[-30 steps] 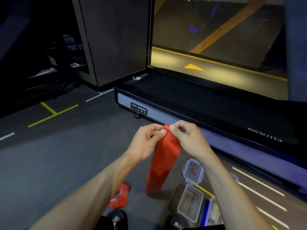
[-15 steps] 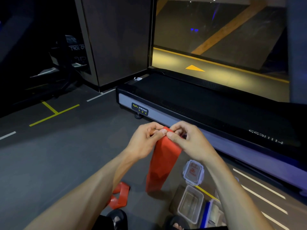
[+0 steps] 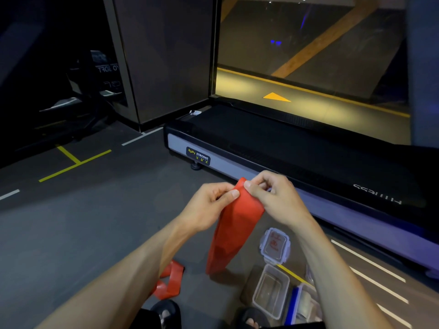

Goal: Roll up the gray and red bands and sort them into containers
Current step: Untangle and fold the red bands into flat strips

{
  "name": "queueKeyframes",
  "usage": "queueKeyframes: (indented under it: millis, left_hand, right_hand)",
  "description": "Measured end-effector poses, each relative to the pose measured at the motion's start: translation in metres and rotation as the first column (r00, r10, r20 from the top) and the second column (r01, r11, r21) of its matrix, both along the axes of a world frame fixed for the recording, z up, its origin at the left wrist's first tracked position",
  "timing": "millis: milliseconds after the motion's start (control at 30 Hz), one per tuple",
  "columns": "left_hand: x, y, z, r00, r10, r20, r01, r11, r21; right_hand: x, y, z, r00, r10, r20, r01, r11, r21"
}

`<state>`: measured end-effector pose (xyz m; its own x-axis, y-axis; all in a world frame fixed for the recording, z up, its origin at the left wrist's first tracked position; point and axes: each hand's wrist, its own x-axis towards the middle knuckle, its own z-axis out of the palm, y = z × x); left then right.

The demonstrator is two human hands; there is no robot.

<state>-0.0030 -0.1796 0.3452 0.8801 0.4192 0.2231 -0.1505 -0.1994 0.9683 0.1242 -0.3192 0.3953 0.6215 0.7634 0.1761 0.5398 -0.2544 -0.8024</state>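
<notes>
Head view: left hand (image 3: 206,207) and right hand (image 3: 278,200) both pinch the top end of the flat red elastic band (image 3: 235,231), whose long axis hangs straight down toward the floor.

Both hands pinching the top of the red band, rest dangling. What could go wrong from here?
1. The left hand and right hand pinch only the top edge of the red band; the long tail hangs free, so the roll may start skewed or slip loose.
2. The tail's lower end hangs just left of the open clear container and may brush or nudge it.
3. A second red band lies by the feet and may get stepped on.
</notes>
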Motion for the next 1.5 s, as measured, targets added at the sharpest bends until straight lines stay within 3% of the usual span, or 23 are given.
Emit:
queueKeyframes:
  millis: [467, 700, 933, 1167, 1500]
  left_hand:
    - [0.001, -0.003, 0.003, 0.997, -0.067, 0.045, 0.072, 0.991, -0.117]
    - [0.000, 0.000, 0.003, 0.999, 0.041, 0.011, -0.041, 0.999, -0.024]
    - [0.001, -0.001, 0.002, 0.996, 0.094, 0.000, -0.093, 0.988, -0.125]
    - [0.000, -0.004, -0.004, 1.000, -0.003, 0.004, 0.003, 0.995, -0.095]
    - [0.000, -0.002, 0.004, 0.996, -0.087, 0.034, 0.092, 0.980, -0.175]
  right_hand:
    - [-0.001, 0.001, -0.007, 0.996, 0.085, 0.040, -0.078, 0.987, -0.140]
    - [-0.002, -0.002, -0.008, 0.988, 0.142, -0.065, -0.149, 0.983, -0.105]
    - [-0.007, 0.001, -0.007, 0.994, 0.092, 0.053, -0.087, 0.993, -0.074]
    - [-0.002, 0.002, -0.007, 0.998, -0.013, 0.060, 0.015, 0.999, -0.030]
    - [-0.002, 0.000, 0.001, 0.999, 0.054, -0.003, -0.055, 0.996, -0.068]
